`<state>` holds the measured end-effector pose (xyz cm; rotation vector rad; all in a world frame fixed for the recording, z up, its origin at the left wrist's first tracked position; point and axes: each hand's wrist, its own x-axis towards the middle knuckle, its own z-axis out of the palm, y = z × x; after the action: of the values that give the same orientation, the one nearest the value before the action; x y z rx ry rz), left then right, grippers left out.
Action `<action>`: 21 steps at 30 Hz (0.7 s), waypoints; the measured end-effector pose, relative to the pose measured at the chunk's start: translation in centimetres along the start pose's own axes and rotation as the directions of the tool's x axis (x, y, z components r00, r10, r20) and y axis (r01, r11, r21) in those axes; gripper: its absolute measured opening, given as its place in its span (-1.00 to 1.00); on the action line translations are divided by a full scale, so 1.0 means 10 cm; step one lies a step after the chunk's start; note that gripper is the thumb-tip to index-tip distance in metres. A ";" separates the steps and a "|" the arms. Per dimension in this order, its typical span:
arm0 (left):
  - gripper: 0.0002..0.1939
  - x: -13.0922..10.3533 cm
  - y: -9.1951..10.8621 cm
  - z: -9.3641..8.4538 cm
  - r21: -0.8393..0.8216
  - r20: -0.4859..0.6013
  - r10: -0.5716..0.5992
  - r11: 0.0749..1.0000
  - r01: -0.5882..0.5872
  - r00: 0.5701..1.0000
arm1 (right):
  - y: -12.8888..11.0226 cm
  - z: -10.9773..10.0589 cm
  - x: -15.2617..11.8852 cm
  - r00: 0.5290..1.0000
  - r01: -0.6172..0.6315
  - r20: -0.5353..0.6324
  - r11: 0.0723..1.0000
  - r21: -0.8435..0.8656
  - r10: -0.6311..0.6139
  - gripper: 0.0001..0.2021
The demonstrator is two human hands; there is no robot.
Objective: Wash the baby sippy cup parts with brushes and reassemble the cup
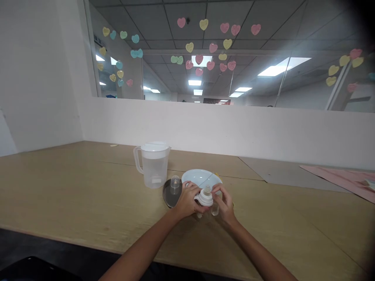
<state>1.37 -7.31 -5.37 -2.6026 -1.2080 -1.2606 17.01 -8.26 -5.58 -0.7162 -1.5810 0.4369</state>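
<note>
A baby bottle with a white collar, side handles and a clear teat stands upright between my hands over the near middle of the table. My left hand is wrapped around its left side at the collar. On the other side, the bent fingers of my right hand press against the collar beside the teat. The lower part of the bottle is partly hidden and blurred. Just left of my left hand, a clear dome-shaped cap sits on a dark round plate. Behind the bottle is a pale blue-white bowl.
A translucent lidded pitcher stands left of the bowl, handle to the left. Grey sheet material and a pink sheet lie at the back right of the wooden table. A white wall rises behind it.
</note>
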 end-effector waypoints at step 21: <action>-0.67 0.00 0.00 0.00 0.027 0.036 -0.040 0.999 0.039 0.999 | -0.08 0.07 0.01 0.981 0.055 0.191 0.982 -0.183 -0.019 -0.79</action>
<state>1.34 -7.30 -5.37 -2.6072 -1.2793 -1.1993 16.21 -8.67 -5.11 -0.8054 -1.8288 0.3382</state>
